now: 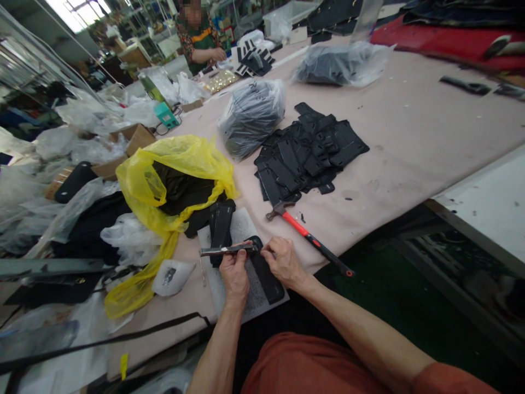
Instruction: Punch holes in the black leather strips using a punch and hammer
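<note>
My left hand [235, 276] is closed around a long narrow metal tool [213, 251], seen edge-on; its exact kind is unclear. Close to the tool's right end, my right hand [284, 261] has thumb and fingers pinched together. Whatever is between them is too small or hidden to make out. Under both hands, a black strip-shaped piece [268, 279] with rounded corners lies on a speckled grey board [246, 221]. More narrow black pieces [221, 221] are stacked on the board's far left part. A hammer [305, 235] with a red and black handle rests right of my hands.
A yellow plastic bag [197, 156] holding dark material stands to the left. Beyond the hammer lies a heap of black pieces [307, 153]. Clear bags of black pieces [254, 112] sit farther back on the table [410, 137]. A person [200, 41] works across the table.
</note>
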### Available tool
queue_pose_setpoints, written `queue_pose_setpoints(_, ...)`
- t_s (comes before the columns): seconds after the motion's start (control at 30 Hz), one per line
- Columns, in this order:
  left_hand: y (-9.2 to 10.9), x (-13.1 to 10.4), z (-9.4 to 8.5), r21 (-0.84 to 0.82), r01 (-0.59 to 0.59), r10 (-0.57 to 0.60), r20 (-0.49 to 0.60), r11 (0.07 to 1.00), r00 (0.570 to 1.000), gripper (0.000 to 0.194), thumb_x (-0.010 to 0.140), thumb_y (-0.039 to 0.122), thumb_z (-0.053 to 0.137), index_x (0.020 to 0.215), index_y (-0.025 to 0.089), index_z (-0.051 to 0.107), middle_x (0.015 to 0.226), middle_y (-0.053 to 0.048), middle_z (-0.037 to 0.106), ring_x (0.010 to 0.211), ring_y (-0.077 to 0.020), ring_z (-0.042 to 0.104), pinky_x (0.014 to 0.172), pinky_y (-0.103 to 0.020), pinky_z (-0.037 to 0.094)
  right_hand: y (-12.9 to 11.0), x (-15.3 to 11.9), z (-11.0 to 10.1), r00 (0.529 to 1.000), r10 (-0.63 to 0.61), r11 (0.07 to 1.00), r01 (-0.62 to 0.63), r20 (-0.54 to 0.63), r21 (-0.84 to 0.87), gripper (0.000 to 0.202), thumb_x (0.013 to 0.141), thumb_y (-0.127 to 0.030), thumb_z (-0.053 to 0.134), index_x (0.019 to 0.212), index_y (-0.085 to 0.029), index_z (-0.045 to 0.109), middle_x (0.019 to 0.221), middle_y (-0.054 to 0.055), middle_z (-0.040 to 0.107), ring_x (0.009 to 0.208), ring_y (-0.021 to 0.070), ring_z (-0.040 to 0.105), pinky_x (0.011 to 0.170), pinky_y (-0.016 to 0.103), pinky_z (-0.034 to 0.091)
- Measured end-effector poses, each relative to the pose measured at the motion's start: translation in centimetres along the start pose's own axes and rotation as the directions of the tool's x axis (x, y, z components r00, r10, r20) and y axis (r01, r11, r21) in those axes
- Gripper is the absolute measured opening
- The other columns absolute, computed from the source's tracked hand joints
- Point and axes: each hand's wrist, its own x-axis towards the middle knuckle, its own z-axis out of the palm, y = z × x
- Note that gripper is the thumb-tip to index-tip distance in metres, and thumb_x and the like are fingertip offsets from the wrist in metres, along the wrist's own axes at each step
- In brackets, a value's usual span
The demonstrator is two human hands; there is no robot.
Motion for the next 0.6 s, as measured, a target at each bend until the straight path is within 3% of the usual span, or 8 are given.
queue_pose_setpoints(0.1,-0.3,0.7,-0.5,0.069,-0.017,0.021,-0.062,0.997,0.998,0.027,0.082,0.037,0.065,0.097,0.016,0.067,0.097,-0.007,0.073,0.091,-0.0199,0.069,0.089,-0.037,0.054,0.2,-0.5,-0.3,0.999,-0.034,0.997,0.036,0.032,-0.071,0.005,0.084,-0.016,0.058,0.082,-0.019,0.061,0.085,0.003,0.06,0.087,0.0183,0.052,0.083,0.034,0.031)
queue_pose_setpoints(0.23,-0.3,1.3,-1.0,0.184,-0.035,0.042,-0.036,0.982,0.998,0.028,0.083,0.039,0.062,0.098,0.016,0.069,0.098,-0.008,0.073,0.092,-0.0208,0.068,0.089,-0.037,0.054,0.0,-0.4,-0.4,0.991,-0.09,0.982,0.105,0.1,-0.155,0.029,0.082,-0.017,0.061,0.111,-0.024,0.063,0.097,0.005,0.059,0.094,0.021,0.05,0.085,0.036,0.03)
queue_pose_setpoints(0.3,-0.3,1.3,-1.1,0.236,-0.047,0.052,-0.017,0.971,0.998,0.028,0.083,0.039,0.061,0.098,0.016,0.069,0.098,-0.008,0.073,0.094,-0.0216,0.068,0.089,-0.037,0.053,-0.2,-0.1,-0.3,0.989,-0.087,0.976,0.109,0.122,-0.191,0.034,0.082,-0.018,0.061,0.116,-0.025,0.063,0.097,0.006,0.059,0.093,0.0214,0.05,0.083,0.037,0.03)
queue_pose_setpoints(0.5,0.0,1.0,-0.8,0.264,-0.058,0.063,-0.012,0.963,0.998,0.026,0.084,0.037,0.06,0.096,0.017,0.07,0.097,-0.007,0.073,0.092,-0.0208,0.068,0.088,-0.035,0.053,0.3,0.0,0.2,0.959,-0.203,0.973,0.219,0.198,-0.066,0.019,0.081,-0.014,0.062,0.089,-0.029,0.071,0.097,0.001,0.06,0.096,0.0192,0.048,0.087,0.037,0.028)
queue_pose_setpoints(0.6,0.1,1.1,-0.8,0.249,-0.061,0.066,-0.011,0.967,0.998,0.025,0.084,0.037,0.059,0.096,0.017,0.07,0.096,-0.007,0.073,0.091,-0.0203,0.068,0.087,-0.033,0.053,0.7,-0.3,0.4,0.983,-0.133,0.99,0.138,0.124,-0.034,0.018,0.08,-0.013,0.062,0.088,-0.026,0.07,0.099,0.001,0.06,0.098,0.0193,0.049,0.088,0.037,0.029)
